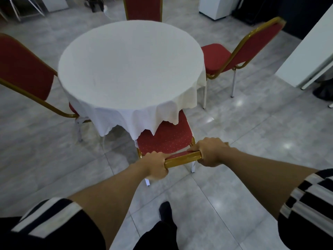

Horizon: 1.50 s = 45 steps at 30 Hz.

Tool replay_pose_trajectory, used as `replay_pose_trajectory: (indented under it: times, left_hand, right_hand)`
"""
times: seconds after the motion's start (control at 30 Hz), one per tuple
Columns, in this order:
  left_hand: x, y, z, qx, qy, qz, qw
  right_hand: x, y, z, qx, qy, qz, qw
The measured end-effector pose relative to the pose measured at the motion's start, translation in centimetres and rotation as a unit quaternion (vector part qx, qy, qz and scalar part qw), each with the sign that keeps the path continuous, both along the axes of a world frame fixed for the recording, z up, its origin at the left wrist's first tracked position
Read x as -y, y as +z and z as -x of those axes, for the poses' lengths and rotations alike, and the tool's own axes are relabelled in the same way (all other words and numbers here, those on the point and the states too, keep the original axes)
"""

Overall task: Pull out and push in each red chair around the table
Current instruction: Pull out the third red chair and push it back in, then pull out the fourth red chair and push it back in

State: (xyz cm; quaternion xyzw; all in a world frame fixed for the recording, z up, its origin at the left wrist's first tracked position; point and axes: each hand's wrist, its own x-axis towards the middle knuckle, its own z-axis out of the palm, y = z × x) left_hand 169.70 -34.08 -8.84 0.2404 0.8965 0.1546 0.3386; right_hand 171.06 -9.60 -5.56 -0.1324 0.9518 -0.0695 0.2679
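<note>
A round table (129, 62) under a white cloth stands in the middle. The near red chair (167, 138) has a gold frame, and its seat sits partly under the hanging cloth. My left hand (155, 165) and my right hand (210, 152) both grip the gold top rail of its backrest, one at each end. A second red chair (23, 69) is at the left with its seat tucked under the cloth. A third red chair (248, 46) stands at the right, seat mostly out from the table. A fourth red chair (143, 8) is at the far side.
Grey tiled floor surrounds the table. A white panel (306, 55) leans at the right, a white cabinet (214, 6) stands at the back right, and metal chair legs (27, 8) show at the back left. My dark shoe (164, 210) is just behind the near chair.
</note>
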Motion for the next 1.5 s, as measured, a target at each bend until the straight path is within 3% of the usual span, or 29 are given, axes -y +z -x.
replay_pose_trajectory:
  times: [0.33,0.67,0.8,0.93,1.0,1.13,1.27,1.5]
  left_hand:
    - [-2.8,0.0,7.5,-0.001,-0.010,-0.039,0.999]
    - [-2.6,-0.6,8.5,-0.003,-0.026,-0.009,1.000]
    - [-3.4,0.5,7.7,0.029,0.023,0.013,0.999]
    - [-4.5,0.6,7.5,0.150,0.109,0.021,0.982]
    - [-5.9,1.5,8.2,0.165,0.118,0.049,0.978]
    - [-9.9,4.3,9.4,0.143,0.108,0.089,0.980]
    - [-14.9,6.2,11.3,0.116,0.149,0.053,0.981]
    - [-26.1,9.1,15.1,0.001,0.113,0.009,0.994]
  right_hand:
    - [-3.5,-0.3,9.6,0.003,0.051,-0.051,0.997]
    - [-3.7,-0.1,10.1,-0.003,0.077,-0.039,0.996]
    - [-4.1,-0.3,10.1,0.013,0.086,-0.012,0.996]
    - [-4.9,0.2,10.3,0.068,0.095,0.025,0.993]
    - [-5.9,0.7,10.7,0.112,0.069,0.082,0.988]
    - [-9.6,2.2,12.1,0.143,-0.001,0.136,0.980]
    - [-15.2,3.8,13.4,0.107,-0.074,0.150,0.980]
    - [-25.6,6.7,14.9,0.054,-0.123,0.156,0.979]
